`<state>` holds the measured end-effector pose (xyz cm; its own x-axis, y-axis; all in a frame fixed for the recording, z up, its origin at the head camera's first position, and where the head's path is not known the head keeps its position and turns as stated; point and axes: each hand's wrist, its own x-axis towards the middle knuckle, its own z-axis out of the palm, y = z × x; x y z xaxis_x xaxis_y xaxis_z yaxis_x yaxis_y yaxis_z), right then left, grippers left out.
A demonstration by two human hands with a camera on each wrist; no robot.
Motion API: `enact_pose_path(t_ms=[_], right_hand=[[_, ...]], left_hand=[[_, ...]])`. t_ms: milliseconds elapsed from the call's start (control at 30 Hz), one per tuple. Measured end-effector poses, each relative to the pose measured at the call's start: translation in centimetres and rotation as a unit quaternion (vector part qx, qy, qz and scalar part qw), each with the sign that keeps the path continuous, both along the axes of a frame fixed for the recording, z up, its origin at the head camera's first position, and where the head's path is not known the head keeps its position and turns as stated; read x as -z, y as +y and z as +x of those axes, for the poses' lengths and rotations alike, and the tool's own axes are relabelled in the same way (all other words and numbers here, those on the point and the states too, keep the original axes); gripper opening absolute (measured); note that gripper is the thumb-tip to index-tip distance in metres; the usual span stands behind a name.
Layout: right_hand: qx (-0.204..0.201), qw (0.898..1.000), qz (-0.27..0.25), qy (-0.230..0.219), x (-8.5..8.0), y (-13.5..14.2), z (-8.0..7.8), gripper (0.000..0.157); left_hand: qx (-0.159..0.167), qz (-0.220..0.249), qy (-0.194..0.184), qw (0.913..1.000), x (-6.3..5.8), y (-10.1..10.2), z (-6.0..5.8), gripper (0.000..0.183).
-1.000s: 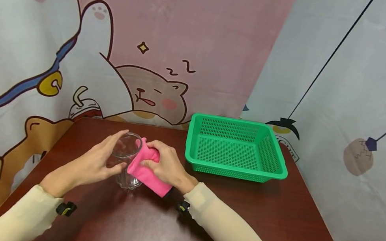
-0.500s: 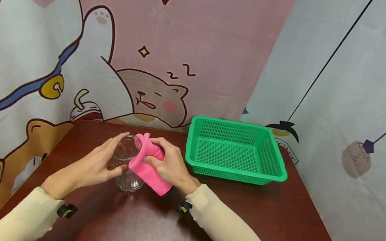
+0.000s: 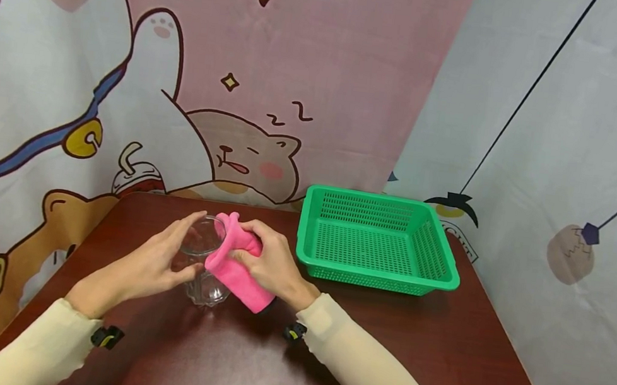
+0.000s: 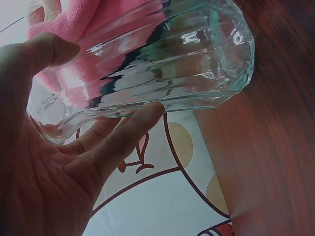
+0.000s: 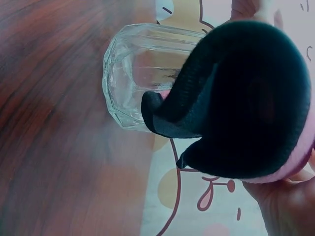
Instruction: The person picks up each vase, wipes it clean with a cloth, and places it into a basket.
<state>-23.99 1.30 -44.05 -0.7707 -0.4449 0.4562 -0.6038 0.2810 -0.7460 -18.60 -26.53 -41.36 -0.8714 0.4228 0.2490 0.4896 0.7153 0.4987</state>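
Note:
A clear fluted glass vase (image 3: 207, 292) stands upright on the table, its open rim at the top. My left hand (image 3: 149, 260) holds it from the left, thumb on the near side and fingers round the far side; in the left wrist view the thumb and fingers lie along the glass (image 4: 197, 64). On its right, my right hand (image 3: 272, 261) pinches a fuzzy pink cloth (image 3: 243, 283) against the rim and wall. The cloth hangs down beside the glass in a loose fold. Its dark lower end (image 5: 256, 98) gapes toward the right wrist camera, hiding most of the fingers there.
An open green plastic basket (image 3: 379, 277) with perforated walls stands at the back right of the reddish-brown table (image 3: 410, 356). A cartoon-printed fabric backdrop (image 3: 354, 96) borders the table behind and at the sides.
The pink cloth has shifted slightly at the rim, with its upper fold bulging more, as my right hand moved a little. The head view tilted slightly. Over the last half second almost nothing moved.

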Motion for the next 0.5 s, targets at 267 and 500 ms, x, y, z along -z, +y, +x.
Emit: enact_pose_path(t_ms=[267,500], right_hand=[[0.004,1.000,0.006,0.006,0.15,-0.18,-0.02,0.041],[0.005,1.000,0.010,0.013,0.36,-0.30,-0.01,0.039]], left_hand=[[0.002,0.000,0.000,1.0000,0.01,-0.06,-0.05,0.106],[0.003,-0.001,0.009,1.0000,0.03,-0.04,-0.01,0.105]])
